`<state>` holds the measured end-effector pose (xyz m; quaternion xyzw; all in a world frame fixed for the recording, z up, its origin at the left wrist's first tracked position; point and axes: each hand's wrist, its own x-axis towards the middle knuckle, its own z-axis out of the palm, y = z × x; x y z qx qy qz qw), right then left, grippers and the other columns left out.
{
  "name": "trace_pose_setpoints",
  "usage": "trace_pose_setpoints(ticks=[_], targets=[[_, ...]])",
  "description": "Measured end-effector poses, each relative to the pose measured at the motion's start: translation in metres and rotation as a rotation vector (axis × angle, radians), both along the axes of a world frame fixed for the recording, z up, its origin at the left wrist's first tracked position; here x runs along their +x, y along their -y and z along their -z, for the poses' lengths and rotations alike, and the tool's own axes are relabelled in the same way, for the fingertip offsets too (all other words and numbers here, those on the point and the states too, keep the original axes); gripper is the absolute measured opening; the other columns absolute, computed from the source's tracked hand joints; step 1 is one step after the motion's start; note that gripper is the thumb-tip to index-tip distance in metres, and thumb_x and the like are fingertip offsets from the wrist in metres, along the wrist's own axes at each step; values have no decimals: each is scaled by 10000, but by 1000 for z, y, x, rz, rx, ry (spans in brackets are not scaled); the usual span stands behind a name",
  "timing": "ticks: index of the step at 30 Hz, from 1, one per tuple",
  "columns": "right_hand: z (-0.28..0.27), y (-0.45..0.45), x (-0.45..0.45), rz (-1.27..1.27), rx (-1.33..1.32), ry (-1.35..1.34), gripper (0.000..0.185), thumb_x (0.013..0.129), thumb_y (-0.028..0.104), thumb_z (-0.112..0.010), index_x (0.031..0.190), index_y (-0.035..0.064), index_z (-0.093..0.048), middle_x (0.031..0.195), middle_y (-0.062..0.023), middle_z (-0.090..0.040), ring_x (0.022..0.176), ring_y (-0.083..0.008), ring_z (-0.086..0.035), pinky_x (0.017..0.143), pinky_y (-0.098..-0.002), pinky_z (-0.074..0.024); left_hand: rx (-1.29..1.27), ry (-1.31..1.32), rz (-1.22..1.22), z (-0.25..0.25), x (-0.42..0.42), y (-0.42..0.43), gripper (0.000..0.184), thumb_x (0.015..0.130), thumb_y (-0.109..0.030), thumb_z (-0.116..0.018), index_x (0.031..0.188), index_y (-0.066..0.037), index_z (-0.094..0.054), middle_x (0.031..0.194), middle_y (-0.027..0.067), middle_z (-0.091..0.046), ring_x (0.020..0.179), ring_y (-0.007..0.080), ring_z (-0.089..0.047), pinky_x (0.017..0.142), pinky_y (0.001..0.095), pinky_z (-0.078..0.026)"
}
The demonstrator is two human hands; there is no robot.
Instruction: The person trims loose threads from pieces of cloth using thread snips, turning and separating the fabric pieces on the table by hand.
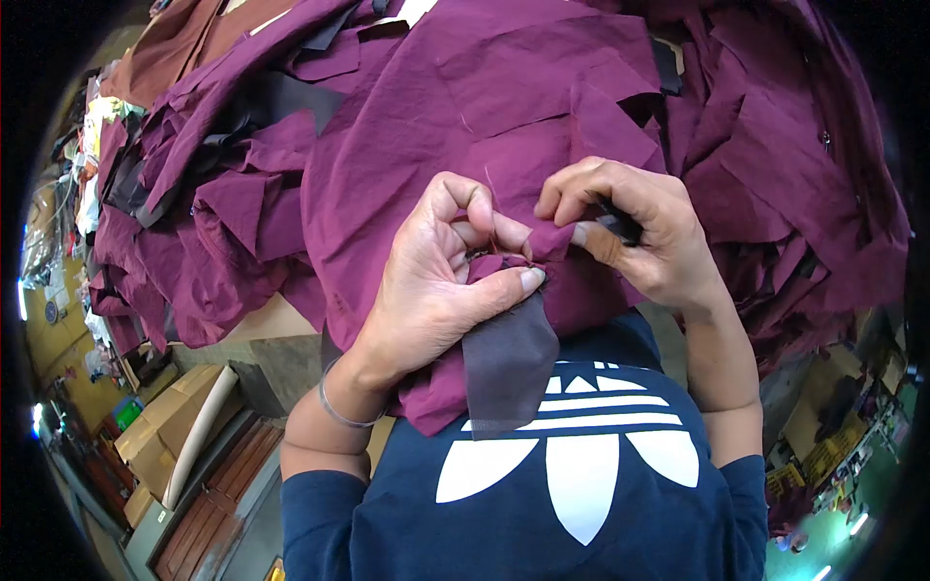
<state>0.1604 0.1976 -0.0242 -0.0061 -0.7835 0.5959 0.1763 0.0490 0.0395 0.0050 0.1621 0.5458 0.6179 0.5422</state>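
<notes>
My left hand [441, 281] is closed on a gathered edge of purple fabric [436, 392], its thumb pressed down on the cloth. Below that thumb hangs a dark grey fabric piece [511, 363]. Thin loose threads show near the left fingers. My right hand [635, 228] pinches a small fold of the same purple fabric between thumb and fingers, just right of the left fingertips. Tucked in the right palm is a black object [620, 223], mostly hidden, whose kind I cannot make out.
A large heap of purple cloth [494, 77] covers the surface ahead, with dark pieces among it. Brown fabric [184, 48] lies at the far left. Cardboard boxes [170, 436] and a pale tube [199, 436] stand at lower left. A yellow crate [833, 455] is at lower right.
</notes>
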Motion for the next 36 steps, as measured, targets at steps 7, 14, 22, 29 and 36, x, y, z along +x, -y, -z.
trace_pose_setpoints(ticks=[7, 14, 22, 29, 36], targets=[[-12, -4, -3, -12, 129, 64, 114, 664, 0, -594, 743, 7, -513, 676, -65, -507, 572, -150, -483, 521, -258, -369, 17, -326, 49, 3, 3, 2, 357, 704, 45, -653, 944, -47, -404, 846, 39, -491, 839, 110, -529, 753, 239, -453], [-20, 8, -29, -3, 190, -106, 162, 660, -33, -630, 783, 10, -533, 713, -75, -525, 587, -167, -483, 534, -253, -376, -119, -1244, 753, -48, -26, 1, 125, 749, -50, -560, 867, -34, -598, 768, 102, -536, 739, 264, -569, 650, 353, -462], [-34, -4, -19, 79, 201, -287, 237, 720, -63, -544, 954, -23, -548, 955, -144, -573, 843, -184, -551, 709, -246, -428, -195, -811, 162, -84, -103, 13, 181, 828, -99, -501, 928, -20, -629, 744, -13, -574, 686, 62, -538, 636, 220, -432], [-49, -49, -20, 306, -57, -446, 220, 833, 3, -446, 1030, -52, -529, 987, -153, -596, 447, 22, -299, 415, -131, -234, 347, -668, -633, -115, -122, 87, 170, 807, -62, -533, 965, -24, -582, 966, 91, -596, 818, 157, -588, 727, 274, -471], [-30, -3, -17, 230, -44, -111, 222, 796, 93, -615, 995, 11, -560, 846, -51, -586, 723, -87, -544, 637, -209, -436, 220, -51, -415, 2, -22, -2, 177, 882, -88, -494, 1046, -21, -492, 936, 40, -541, 802, 87, -556, 677, 213, -498]])
